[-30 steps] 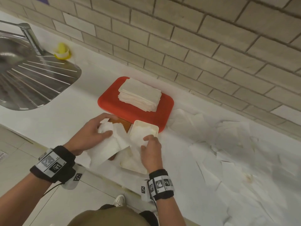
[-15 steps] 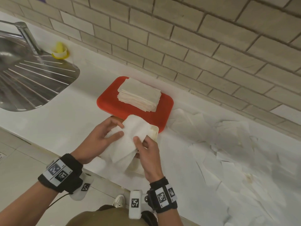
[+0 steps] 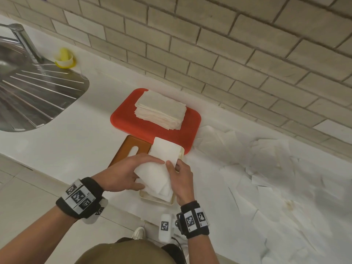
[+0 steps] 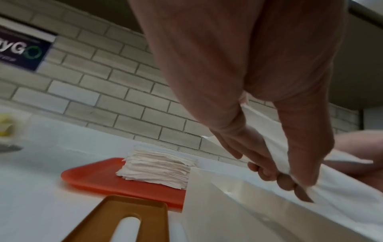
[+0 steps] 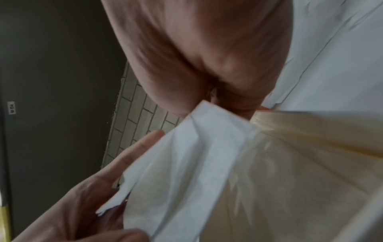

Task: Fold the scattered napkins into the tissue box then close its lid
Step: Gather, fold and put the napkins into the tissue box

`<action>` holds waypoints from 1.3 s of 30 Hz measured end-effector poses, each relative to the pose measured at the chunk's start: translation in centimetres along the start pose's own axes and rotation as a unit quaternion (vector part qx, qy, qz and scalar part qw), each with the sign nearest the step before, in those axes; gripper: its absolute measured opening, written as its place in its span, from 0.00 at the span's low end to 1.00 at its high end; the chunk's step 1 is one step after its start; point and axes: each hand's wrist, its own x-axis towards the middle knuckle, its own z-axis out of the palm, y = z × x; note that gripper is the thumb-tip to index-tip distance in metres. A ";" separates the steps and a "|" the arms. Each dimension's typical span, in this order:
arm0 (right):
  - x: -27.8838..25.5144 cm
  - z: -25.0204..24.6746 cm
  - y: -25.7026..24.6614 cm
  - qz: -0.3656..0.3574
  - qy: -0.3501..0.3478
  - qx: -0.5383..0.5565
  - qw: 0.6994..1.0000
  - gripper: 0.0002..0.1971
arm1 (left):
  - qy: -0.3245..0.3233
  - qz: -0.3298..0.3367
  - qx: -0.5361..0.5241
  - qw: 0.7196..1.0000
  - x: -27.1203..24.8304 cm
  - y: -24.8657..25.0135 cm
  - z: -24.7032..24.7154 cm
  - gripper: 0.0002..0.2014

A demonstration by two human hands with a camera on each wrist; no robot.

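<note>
A white napkin is held folded over the open cream tissue box at the counter's front edge. My left hand pinches its left side, thumb under and fingers on top; in the left wrist view the fingertips curl round the napkin. My right hand pinches the right edge with the thumb on top. The right wrist view shows the napkin lying against the box wall. The brown slotted lid lies flat to the box's left.
A red tray behind the box carries a stack of folded napkins. Several loose napkins cover the counter on the right. A steel sink drainer and yellow cup are at the left. A brick wall stands behind.
Both hands folded the napkin and brought it down onto the box. The left hand shifted right, uncovering the brown lid.
</note>
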 end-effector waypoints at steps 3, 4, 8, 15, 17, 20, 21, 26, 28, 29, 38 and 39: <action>0.4 0.3 0.3 -0.006 0.009 -0.014 1.000 0.13 | 0.023 0.028 0.032 0.999 0.3 -0.8 -0.1 0.32; 0.4 0.3 0.2 -0.010 0.009 -0.027 1.000 0.14 | 0.028 0.039 0.033 0.998 0.4 -0.9 -0.3 0.28; 0.4 0.3 0.1 -0.020 0.018 -0.123 0.992 0.19 | 0.063 0.053 0.083 0.993 1.2 -0.8 -0.9 0.13; -0.5 2.1 -0.6 -0.059 -0.012 -0.289 0.955 0.21 | 0.220 -0.051 0.038 0.973 4.0 -0.3 -1.2 0.11; -0.7 1.5 -1.1 -0.081 0.025 -0.283 0.955 0.24 | 0.211 -0.061 0.002 0.976 5.0 0.1 -1.3 0.08; -1.7 -0.7 -3.1 -0.102 0.098 -0.087 0.986 0.18 | 0.188 -0.076 0.009 0.979 5.9 0.3 -1.8 0.17; -2.1 -1.3 -3.7 -0.109 0.084 -0.014 0.990 0.17 | 0.177 -0.078 0.002 0.981 6.2 0.3 -1.8 0.19; -2.4 -2.0 -1.5 -0.123 -0.020 0.003 0.992 0.18 | 0.160 -0.064 -0.067 0.983 8.1 1.3 -1.1 0.12; -2.6 -1.6 0.2 -0.100 -0.008 -0.072 0.992 0.14 | 0.144 -0.077 -0.001 0.987 8.9 0.7 -0.8 0.14; -2.8 -1.4 0.9 -0.083 -0.010 -0.095 0.992 0.12 | 0.135 -0.083 0.042 0.986 9.1 0.4 -0.5 0.16; -2.2 -0.7 -0.3 -0.014 -0.118 -0.252 0.960 0.13 | 0.023 -0.010 0.313 0.949 10.5 0.8 2.1 0.15; -2.2 -1.5 -0.6 -0.020 -0.108 -0.244 0.964 0.10 | -0.040 -0.025 0.361 0.932 10.6 0.9 2.7 0.19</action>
